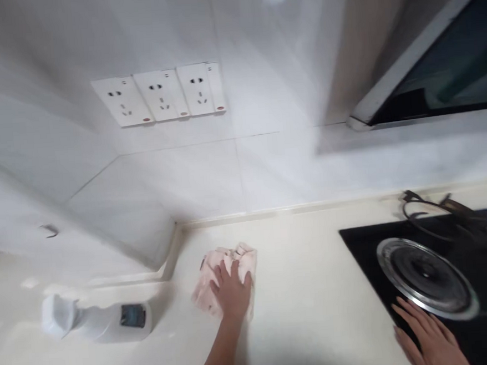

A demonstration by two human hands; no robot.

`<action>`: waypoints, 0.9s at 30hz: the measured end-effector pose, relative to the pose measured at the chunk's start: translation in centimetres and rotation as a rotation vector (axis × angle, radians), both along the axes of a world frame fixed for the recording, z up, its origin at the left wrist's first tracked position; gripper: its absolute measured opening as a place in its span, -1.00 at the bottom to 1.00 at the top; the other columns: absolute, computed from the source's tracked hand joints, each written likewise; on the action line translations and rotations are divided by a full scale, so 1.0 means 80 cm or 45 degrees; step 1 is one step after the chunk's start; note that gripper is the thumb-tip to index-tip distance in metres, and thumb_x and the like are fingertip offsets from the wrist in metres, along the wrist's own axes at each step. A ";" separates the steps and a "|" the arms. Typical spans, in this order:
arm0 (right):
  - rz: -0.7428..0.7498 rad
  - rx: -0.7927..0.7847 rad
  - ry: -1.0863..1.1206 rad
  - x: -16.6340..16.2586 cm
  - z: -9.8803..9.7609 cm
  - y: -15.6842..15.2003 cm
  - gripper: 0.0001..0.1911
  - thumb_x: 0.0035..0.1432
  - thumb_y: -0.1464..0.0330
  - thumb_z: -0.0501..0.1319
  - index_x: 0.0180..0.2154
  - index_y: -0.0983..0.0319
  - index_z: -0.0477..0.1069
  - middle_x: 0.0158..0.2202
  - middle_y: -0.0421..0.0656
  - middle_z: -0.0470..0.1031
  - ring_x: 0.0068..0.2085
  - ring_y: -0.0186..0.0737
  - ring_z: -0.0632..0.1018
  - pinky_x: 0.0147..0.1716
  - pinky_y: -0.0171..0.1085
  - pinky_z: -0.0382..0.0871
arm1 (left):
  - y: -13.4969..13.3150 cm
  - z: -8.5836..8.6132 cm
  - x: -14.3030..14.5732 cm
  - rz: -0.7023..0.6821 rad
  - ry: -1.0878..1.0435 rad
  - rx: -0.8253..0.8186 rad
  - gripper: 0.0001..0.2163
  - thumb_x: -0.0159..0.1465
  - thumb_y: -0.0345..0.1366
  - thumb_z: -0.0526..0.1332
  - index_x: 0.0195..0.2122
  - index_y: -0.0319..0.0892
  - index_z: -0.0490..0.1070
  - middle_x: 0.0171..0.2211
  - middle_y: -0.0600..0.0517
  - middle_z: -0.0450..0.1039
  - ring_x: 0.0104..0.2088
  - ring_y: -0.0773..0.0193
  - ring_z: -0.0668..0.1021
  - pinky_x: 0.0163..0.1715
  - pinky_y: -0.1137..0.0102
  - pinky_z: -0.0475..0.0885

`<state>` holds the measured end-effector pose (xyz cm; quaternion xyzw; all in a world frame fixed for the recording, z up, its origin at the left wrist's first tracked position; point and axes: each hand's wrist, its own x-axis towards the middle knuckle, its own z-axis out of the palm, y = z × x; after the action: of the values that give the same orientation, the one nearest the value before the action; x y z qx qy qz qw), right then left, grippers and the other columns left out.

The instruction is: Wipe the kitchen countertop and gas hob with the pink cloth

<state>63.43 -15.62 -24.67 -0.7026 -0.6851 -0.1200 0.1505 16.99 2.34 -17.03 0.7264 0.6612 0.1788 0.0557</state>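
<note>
My left hand [233, 292] lies on a crumpled pale pink cloth [206, 282], palm down with its fingers spread. The cloth rests on the cream countertop [305, 289] near the back corner, bunched up beyond the fingertips. What is under the palm is hidden. At the lower right, my right hand [433, 339] is stretched out and open at the near left edge of the black cooktop [370, 262]. Its fingertips are beside the round silver-rimmed burner [427, 275], and it holds nothing.
A white spray bottle [107, 324] lies at the left. Black cables [424, 203] sit across the cooktop's back. Wall sockets [160, 95] are above the counter, and a range hood [422, 64] juts out at the upper right. A wall ledge [120, 279] borders the left corner.
</note>
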 end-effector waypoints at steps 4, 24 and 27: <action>-0.040 -0.063 -0.046 -0.011 0.010 0.007 -0.46 0.36 0.04 0.06 0.22 0.12 0.44 0.36 -0.09 0.37 0.35 0.03 0.37 0.32 0.05 0.18 | 0.008 -0.001 0.061 -0.215 -0.033 0.036 -0.51 0.36 -0.04 0.28 0.25 -0.10 0.34 0.32 -0.12 0.32 0.25 -0.04 0.43 0.24 -0.13 0.40; -0.126 -0.284 0.235 -0.034 0.057 0.025 -0.49 0.39 0.18 0.08 0.30 0.13 0.37 0.42 -0.07 0.26 0.46 -0.01 0.18 0.44 0.11 -0.04 | -0.110 -0.038 0.189 -1.258 -0.198 -0.461 -0.21 0.30 0.06 0.25 0.49 0.08 -0.03 0.52 -0.02 -0.02 0.51 -0.06 0.07 0.47 -0.15 -0.01; -0.148 -0.299 0.251 -0.038 0.061 0.027 -0.48 0.37 0.21 0.08 0.30 0.14 0.37 0.43 -0.08 0.26 0.46 0.00 0.17 0.44 0.11 -0.06 | -0.094 -0.043 0.165 -1.110 -0.243 -0.292 -0.41 0.36 -0.06 0.18 0.41 0.02 0.21 0.43 -0.03 0.24 0.45 0.04 0.25 0.43 -0.01 0.19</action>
<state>60.37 -13.49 -19.80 -0.7621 -0.6346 0.0218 0.1266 30.18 -5.17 -20.51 0.9062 0.3014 0.1305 0.2662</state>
